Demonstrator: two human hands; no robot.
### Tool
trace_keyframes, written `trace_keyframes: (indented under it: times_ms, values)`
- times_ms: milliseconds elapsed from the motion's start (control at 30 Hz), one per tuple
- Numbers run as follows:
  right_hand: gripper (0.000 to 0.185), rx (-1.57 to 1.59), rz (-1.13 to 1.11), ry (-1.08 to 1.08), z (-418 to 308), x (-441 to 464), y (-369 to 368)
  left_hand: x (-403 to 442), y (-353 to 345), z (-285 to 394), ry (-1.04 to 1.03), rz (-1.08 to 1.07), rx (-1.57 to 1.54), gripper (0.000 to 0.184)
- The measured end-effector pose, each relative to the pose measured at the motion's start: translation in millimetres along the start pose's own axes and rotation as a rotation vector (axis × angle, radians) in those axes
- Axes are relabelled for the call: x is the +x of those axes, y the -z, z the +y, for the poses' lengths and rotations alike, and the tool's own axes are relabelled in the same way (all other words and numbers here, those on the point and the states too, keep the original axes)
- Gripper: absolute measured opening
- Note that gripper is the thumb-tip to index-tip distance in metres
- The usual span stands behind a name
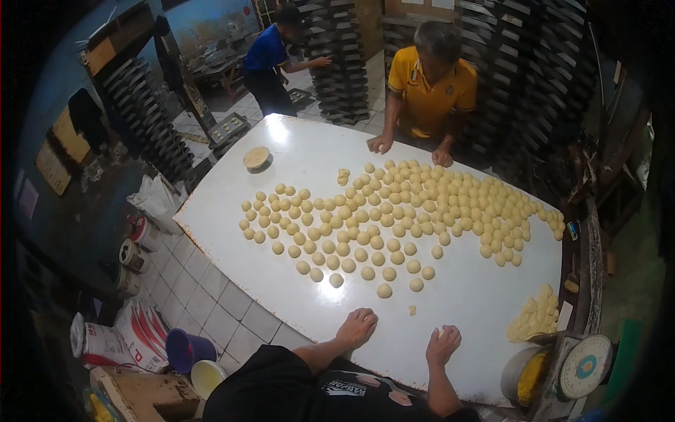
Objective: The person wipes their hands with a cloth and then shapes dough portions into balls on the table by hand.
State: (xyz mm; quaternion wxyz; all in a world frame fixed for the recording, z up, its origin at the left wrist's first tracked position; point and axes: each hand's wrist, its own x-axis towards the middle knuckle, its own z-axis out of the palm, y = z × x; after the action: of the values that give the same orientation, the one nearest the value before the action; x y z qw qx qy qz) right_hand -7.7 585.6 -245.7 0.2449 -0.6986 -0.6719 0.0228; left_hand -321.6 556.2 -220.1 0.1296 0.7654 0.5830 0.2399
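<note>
My left hand (357,328) rests on the white tabletop near its front edge, fingers curled downward. Whatever may lie under its palm is hidden. To the right, my right hand (444,344) is also on the table, its fingers bent inward and the palm's underside out of sight. Beyond both hands spreads a large group of round, pale yellow dough balls (342,249). A small scrap of dough (413,309) lies just past the gap between my hands. A heap of cut dough pieces (536,314) sits at the right edge.
Across the white table (232,281), a person in a yellow shirt (439,91) has both hands on it. Another person in blue (267,53) stands by stacked trays (334,70). A bowl (257,159) is at far left, a dial scale (586,366) and metal pot (524,373) at right.
</note>
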Motion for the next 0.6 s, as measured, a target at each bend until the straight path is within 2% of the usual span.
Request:
trace_keyframes:
  times_ms: [600]
  values:
    - [0.031,0.010,-0.005,-0.003,-1.4,0.3,1.7,-1.2,-2.7,-3.0,-0.006,0.004,-0.017,0.026]
